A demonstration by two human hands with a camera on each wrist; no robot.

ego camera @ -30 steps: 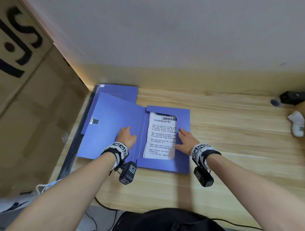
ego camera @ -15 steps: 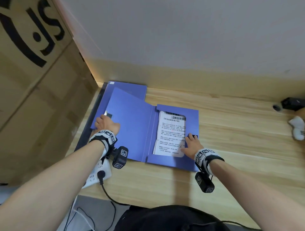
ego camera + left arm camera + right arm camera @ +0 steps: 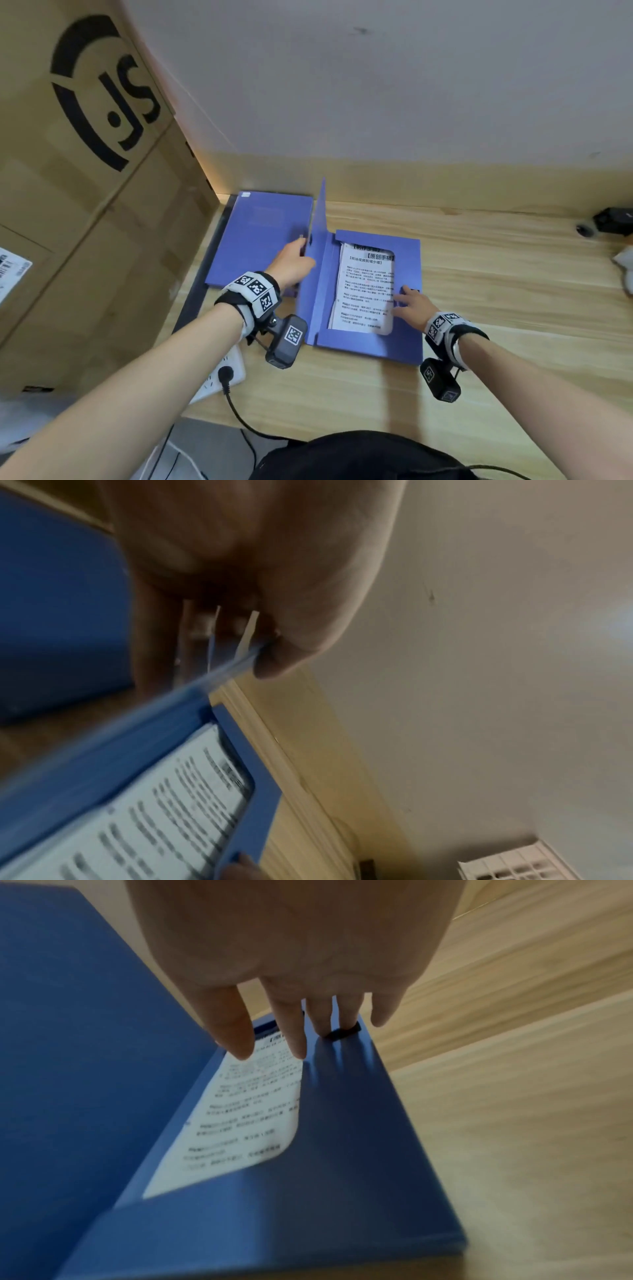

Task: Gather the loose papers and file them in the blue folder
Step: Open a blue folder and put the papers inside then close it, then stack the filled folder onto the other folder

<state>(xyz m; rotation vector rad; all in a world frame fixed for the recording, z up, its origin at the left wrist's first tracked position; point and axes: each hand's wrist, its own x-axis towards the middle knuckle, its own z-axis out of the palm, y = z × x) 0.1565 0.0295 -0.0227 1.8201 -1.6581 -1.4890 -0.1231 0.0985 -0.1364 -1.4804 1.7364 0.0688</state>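
The flat blue cardboard folder (image 3: 407, 294) lies open on the pale wooden counter (image 3: 496, 308), printed white papers (image 3: 364, 291) tucked inside between both hands. The left hand (image 3: 291, 263) pinches the upright cover's edge; the right hand (image 3: 409, 305) rests flat, fingers straight, on the folder's right flap. A brown cardboard box (image 3: 85, 171) stands beyond the left hand, with bare counter right of the right hand.

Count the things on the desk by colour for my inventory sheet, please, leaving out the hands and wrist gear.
Blue: 2, the open folder and a second folder lying behind it.
White: 3, the printed papers, the power strip and a white object at the right edge.
Black: 1, a small device by the wall.
Total: 6
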